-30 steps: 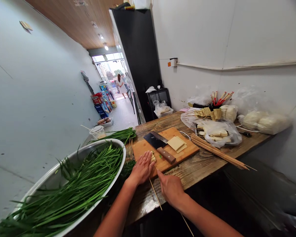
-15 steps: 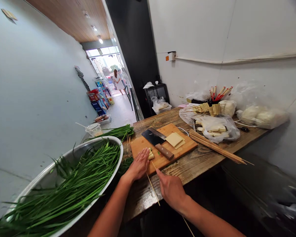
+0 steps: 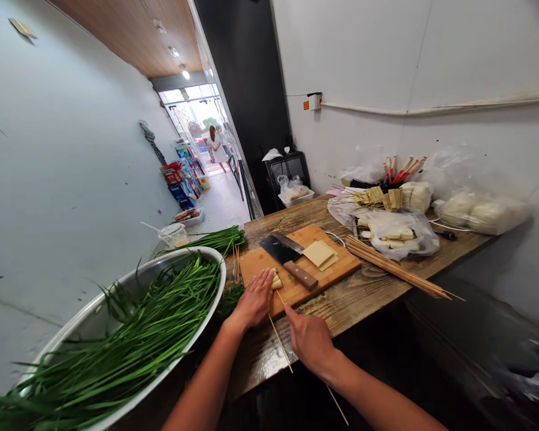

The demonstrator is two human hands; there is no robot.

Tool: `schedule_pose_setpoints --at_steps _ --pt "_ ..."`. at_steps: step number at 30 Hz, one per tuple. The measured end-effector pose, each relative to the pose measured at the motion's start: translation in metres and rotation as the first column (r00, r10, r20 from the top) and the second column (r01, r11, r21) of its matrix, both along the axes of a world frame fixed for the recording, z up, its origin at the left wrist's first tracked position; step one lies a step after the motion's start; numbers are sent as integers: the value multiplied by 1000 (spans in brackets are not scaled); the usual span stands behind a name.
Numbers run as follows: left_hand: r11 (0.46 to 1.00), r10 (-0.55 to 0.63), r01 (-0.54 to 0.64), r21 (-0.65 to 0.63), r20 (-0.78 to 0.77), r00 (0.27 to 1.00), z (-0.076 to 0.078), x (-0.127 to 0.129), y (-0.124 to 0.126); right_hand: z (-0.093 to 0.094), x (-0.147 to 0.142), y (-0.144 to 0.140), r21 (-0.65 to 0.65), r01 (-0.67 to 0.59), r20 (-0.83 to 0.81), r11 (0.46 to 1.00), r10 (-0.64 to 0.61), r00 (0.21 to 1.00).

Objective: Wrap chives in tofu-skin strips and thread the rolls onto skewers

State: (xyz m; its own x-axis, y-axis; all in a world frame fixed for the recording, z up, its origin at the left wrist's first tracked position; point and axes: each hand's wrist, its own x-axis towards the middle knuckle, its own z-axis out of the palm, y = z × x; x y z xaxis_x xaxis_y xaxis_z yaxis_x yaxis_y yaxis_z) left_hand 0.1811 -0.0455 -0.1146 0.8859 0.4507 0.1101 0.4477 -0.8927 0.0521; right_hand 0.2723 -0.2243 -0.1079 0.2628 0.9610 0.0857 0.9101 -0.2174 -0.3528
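**Two hands, one skewer at the board's edge**

One thin bamboo skewer [image 3: 279, 342] runs from the near edge of the cutting board [image 3: 336, 268] back toward the person, its far tip lost between the hands and its near end passing under the right wrist. The right hand [image 3: 311, 341] is closed round it, knuckles up; the fingertips are hidden, so how tightly it pinches cannot be told. The left hand [image 3: 255, 300] lies flat, fingers together, pressing on small pale rolled pieces [image 3: 276, 281] at the board's near left corner; most of them are covered by the palm.

On the board lie a cleaver [image 3: 287, 257] with a wooden handle and a stack of pale thin sheets [image 3: 320, 254] just beside it. The board rests on a worn wooden table [image 3: 368, 293]. To the right a long bundle of skewers [image 3: 395, 268] lies across the table, near clear plastic bags [image 3: 397, 233] whose contents are hard to make out. To the left, a large metal basin [image 3: 94, 320] heaped with green chives [image 3: 130, 341] is cut off by the frame's lower edge. Far down the corridor a person [image 3: 215, 146] stands, small and blurred.
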Motion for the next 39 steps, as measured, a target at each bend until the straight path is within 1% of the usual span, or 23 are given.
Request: schedule_pose_setpoints --at_steps 5,10,14,20,30,39 --pt "1000 8 -8 -11 -15 1000 2 0 -1 4 0 1 -17 7 -19 1000 -7 1000" --pt "1000 -2 3 -20 5 1000 3 0 -2 4 0 4 -12 9 -39 1000 -9 999" --pt "1000 17 -17 -23 -9 1000 5 0 -5 4 -1 7 -4 13 -32 1000 -13 999" --pt "999 44 -45 -29 -23 999 10 -1 -11 11 -2 10 -36 43 -27 998 -44 999" --pt "998 47 -47 -32 -4 999 7 0 -9 14 -5 21 -51 45 -5 998 -45 999" --pt "998 39 -38 -47 10 999 6 -1 -8 13 -8 33 -36 52 -12 998 -52 999"
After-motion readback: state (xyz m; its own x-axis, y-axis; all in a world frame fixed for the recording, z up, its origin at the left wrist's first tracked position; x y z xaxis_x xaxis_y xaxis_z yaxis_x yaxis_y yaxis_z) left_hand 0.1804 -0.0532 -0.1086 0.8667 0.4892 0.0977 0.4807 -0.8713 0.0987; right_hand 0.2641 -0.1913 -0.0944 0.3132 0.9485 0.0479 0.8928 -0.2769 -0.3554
